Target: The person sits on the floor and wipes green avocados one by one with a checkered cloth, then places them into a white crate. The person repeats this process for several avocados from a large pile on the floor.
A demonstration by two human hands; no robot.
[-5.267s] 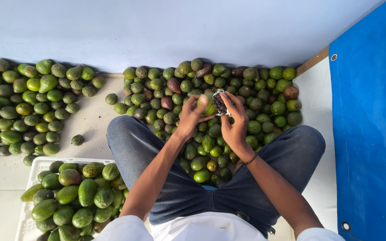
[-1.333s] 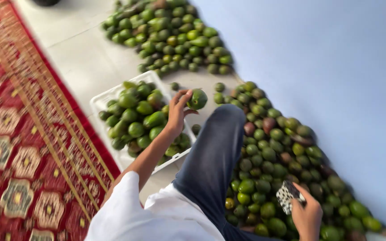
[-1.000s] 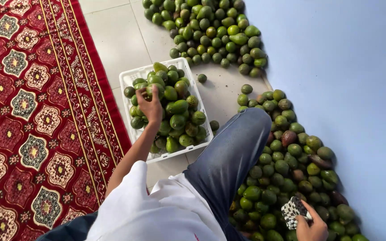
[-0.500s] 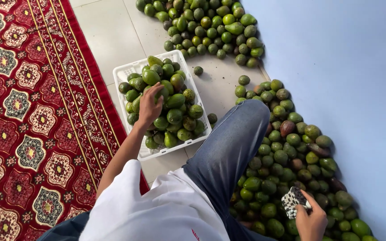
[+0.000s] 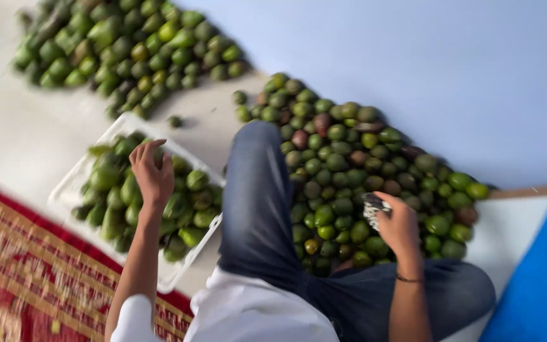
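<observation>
My left hand (image 5: 152,172) hovers over a white crate (image 5: 71,183) full of green avocados (image 5: 112,190); its fingers are loosely curled and hold nothing I can see. My right hand (image 5: 399,223) grips a small roll of stickers (image 5: 373,206) above a heap of green and brownish avocados (image 5: 349,171) that lies between my legs. My left knee in blue jeans (image 5: 257,190) separates the crate from the heap. The picture is motion-blurred.
A second pile of avocados (image 5: 134,47) lies on the pale floor at top left. A red patterned carpet (image 5: 26,278) borders the crate at lower left. A light blue wall (image 5: 425,69) rises behind the heap; a blue sheet (image 5: 539,278) is at lower right.
The view has swung back right, from the crate toward the heap. My left hand has lifted off the avocados in the crate and no longer holds one. My right hand keeps the sticker roll.
</observation>
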